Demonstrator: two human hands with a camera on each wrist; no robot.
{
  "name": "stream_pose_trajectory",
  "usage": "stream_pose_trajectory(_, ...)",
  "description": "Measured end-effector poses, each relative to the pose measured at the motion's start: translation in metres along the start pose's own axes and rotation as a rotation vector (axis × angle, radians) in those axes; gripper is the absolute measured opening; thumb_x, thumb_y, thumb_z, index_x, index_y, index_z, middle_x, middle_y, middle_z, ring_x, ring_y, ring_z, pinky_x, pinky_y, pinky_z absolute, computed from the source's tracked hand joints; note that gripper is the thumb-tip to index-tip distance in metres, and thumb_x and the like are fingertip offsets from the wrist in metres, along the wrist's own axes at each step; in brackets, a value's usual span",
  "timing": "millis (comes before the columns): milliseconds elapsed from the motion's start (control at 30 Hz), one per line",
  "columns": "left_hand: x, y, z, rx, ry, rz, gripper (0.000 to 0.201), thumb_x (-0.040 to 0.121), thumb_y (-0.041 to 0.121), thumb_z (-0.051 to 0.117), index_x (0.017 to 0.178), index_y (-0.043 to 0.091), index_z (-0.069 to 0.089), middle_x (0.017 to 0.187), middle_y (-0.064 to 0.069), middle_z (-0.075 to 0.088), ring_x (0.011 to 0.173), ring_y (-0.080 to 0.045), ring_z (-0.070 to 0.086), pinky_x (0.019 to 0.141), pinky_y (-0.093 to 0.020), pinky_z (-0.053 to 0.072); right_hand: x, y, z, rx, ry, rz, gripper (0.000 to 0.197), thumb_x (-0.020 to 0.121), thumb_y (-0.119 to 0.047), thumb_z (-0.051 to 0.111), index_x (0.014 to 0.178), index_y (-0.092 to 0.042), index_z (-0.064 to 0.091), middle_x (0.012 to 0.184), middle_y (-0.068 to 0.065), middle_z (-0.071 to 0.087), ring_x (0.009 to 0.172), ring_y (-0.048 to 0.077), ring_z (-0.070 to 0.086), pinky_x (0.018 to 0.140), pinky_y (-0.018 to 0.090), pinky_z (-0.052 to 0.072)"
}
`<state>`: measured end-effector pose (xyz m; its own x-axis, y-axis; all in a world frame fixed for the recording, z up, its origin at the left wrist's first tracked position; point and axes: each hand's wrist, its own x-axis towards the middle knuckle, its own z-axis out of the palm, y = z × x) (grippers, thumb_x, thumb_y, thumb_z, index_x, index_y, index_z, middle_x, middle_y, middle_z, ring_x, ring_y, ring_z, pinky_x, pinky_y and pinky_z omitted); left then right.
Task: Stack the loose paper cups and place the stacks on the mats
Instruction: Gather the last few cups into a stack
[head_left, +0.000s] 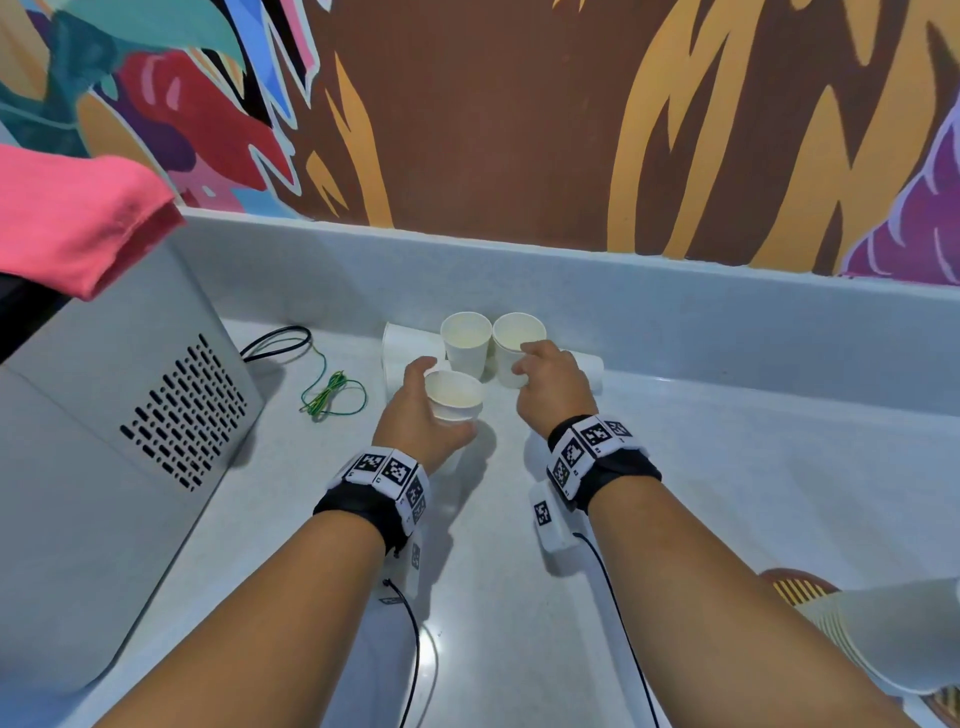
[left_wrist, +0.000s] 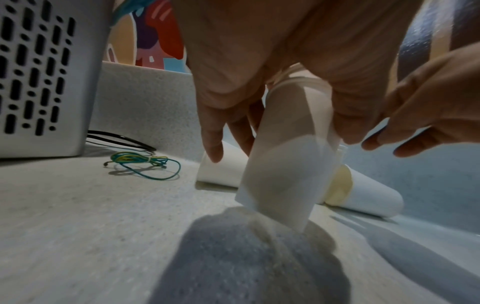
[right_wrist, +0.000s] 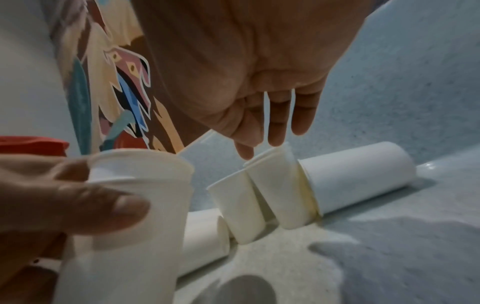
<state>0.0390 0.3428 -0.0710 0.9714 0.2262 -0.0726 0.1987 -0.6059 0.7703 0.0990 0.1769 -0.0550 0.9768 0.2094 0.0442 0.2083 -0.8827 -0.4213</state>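
My left hand (head_left: 410, 415) grips a white paper cup (head_left: 454, 395) (left_wrist: 280, 164) by its side, lifted just above the counter. Behind it stand two upright cups (head_left: 466, 335) (right_wrist: 239, 207) side by side. My right hand (head_left: 550, 379) reaches over the right one (head_left: 517, 332) (right_wrist: 280, 185), its straight fingertips (right_wrist: 275, 139) at the rim. One cup lies on its side to the left (head_left: 402, 345) (left_wrist: 221, 164), another to the right (head_left: 592, 366) (right_wrist: 358, 174). A cup stack (head_left: 893, 639) lies over a striped mat (head_left: 795, 587) at the lower right.
A grey vented machine (head_left: 130, 415) with a pink cloth (head_left: 67, 218) on top fills the left side. A coiled green-and-yellow wire (head_left: 332, 395) and a black cable (head_left: 275, 340) lie beside it. The raised counter back (head_left: 675, 312) runs close behind the cups.
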Motion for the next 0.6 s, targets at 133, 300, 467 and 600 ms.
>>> stream_pose_trajectory(133,0.006,0.003,0.006,0.025,-0.026,-0.003,0.091,0.068,0.029,0.079,0.14,0.027,0.025,0.119,0.003,0.055,0.099,-0.019,0.053,0.08,-0.027,0.041,0.009,0.004,0.005,-0.134,-0.112,-0.016,0.042,0.083,-0.002,0.049,0.12,-0.017,0.063,0.154,-0.006,0.026,0.125,0.028,0.04,0.103,0.043,0.038)
stream_pose_trajectory(300,0.013,0.001,0.011,0.182,-0.048,-0.022,0.088,0.055,0.044,0.076,0.132,0.036,0.033,0.12,0.005,0.056,0.108,-0.024,0.056,0.089,-0.043,0.05,0.016,0.005,0.014,-0.126,-0.128,-0.041,0.04,0.084,-0.001,0.049,0.122,-0.009,0.06,0.14,0.006,0.041,0.117,0.032,0.046,0.099,0.039,0.043)
stream_pose_trajectory(467,0.018,0.001,0.012,0.309,-0.052,-0.047,0.085,0.052,0.044,0.078,0.127,0.028,0.042,0.116,-0.002,0.053,0.107,-0.03,0.056,0.086,-0.047,0.052,0.008,0.002,0.0,0.116,0.164,-0.044,0.025,0.087,0.001,0.052,0.105,-0.009,0.065,0.116,0.01,0.055,0.106,0.028,0.051,0.094,0.037,0.043)
stream_pose_trajectory(600,0.015,0.0,0.015,0.32,-0.073,-0.063,0.082,0.056,0.038,0.082,0.125,0.022,0.043,0.115,-0.005,0.048,0.105,-0.032,0.055,0.086,-0.046,0.052,-0.006,-0.011,-0.027,0.389,0.31,0.02,0.018,0.092,-0.005,0.05,0.104,-0.019,0.053,0.104,0.003,0.06,0.093,0.022,0.057,0.078,0.032,0.046)
